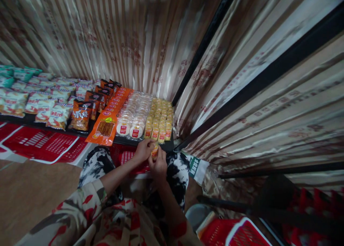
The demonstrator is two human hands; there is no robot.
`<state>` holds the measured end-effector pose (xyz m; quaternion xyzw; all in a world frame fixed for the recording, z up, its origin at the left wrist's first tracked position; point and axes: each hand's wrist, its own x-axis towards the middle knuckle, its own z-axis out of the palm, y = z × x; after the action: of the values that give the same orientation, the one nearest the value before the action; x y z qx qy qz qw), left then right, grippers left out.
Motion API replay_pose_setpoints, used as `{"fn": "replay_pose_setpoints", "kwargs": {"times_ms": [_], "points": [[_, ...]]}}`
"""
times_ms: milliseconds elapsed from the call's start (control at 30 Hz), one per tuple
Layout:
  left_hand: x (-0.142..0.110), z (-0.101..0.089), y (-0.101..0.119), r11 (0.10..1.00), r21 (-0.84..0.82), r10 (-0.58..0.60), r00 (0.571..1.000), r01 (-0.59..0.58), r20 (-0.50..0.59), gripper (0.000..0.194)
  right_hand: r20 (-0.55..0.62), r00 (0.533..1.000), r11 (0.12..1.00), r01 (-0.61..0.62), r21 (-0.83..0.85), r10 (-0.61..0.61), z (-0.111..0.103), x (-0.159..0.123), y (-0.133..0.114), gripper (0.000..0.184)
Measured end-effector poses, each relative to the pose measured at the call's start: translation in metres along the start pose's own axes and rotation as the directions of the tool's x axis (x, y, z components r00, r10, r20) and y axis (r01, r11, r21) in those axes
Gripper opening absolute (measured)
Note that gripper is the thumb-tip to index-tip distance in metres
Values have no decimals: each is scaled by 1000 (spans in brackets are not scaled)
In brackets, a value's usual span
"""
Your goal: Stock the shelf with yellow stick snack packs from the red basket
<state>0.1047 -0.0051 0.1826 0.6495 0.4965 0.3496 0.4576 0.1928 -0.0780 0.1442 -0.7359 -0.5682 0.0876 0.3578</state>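
Between my two hands is a small yellow snack packet [154, 152] with a red and orange label. My left hand [144, 150] pinches it from the left, and my right hand [159, 163] grips it from the right and below. Just beyond them, rows of matching yellow snack packets [158, 122] stand at the right end of the dark shelf [169, 145]. Left of those lie rows of round white crackers in clear wrappers [130, 120]. An orange snack bag [103, 126] with brown sticks pictured on it lies flat beside the crackers.
Dark-and-orange snack bags [82, 115], white snack bags [56, 113] and green bags [21, 74] fill the shelf leftward. Red baskets [51, 142] sit below its front edge. Striped curtains [129, 38] hang behind, with black poles [206, 42] at right. Another red basket [236, 233] is at lower right.
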Motion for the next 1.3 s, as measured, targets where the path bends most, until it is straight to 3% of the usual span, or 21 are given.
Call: {"fn": "replay_pose_setpoints", "kwargs": {"times_ms": [267, 467, 533, 567, 633, 700, 767, 867, 1000, 1133, 1300], "points": [[19, 5, 40, 991, 18, 131, 986, -133, 104, 23, -90, 990, 994, -108, 37, 111, -22, 29, -13, 56], [27, 1, 29, 923, 229, 334, 939, -309, -79, 33, -149, 982, 993, -113, 28, 116, -27, 40, -26, 57], [30, -1, 18, 864, 329, 435, 895, -382, -101, 35, -146, 982, 993, -117, 23, 119, -28, 41, -25, 55], [32, -2, 13, 804, 391, 506, 861, -448, -54, 34, -151, 982, 993, -113, 20, 115, -28, 42, -24, 54], [34, -4, 3, 633, 489, 625, 769, -600, 135, 32, -183, 979, 996, -94, 14, 95, -30, 42, -22, 53], [36, -4, -4, 465, 526, 661, 674, -712, 329, 35, -232, 970, 997, -79, 2, 77, -31, 44, -20, 52], [38, -1, -7, 359, 553, 651, 627, -752, 429, 38, -257, 964, 997, -81, -15, 74, -33, 46, -20, 53], [44, 5, -10, 281, 584, 622, 608, -762, 494, 36, -218, 970, 991, -120, -61, 104, -36, 50, -18, 54], [54, 13, -18, 248, 581, 616, 590, -775, 523, 38, -168, 978, 982, -144, -123, 122, -36, 58, -15, 52], [60, 16, -28, 241, 550, 618, 564, -799, 548, 43, -181, 975, 972, -161, -168, 130, -34, 66, -12, 51], [61, 14, -31, 282, 541, 613, 583, -792, 533, 45, -156, 965, 949, -241, -203, 212, -28, 73, -11, 50]]}}
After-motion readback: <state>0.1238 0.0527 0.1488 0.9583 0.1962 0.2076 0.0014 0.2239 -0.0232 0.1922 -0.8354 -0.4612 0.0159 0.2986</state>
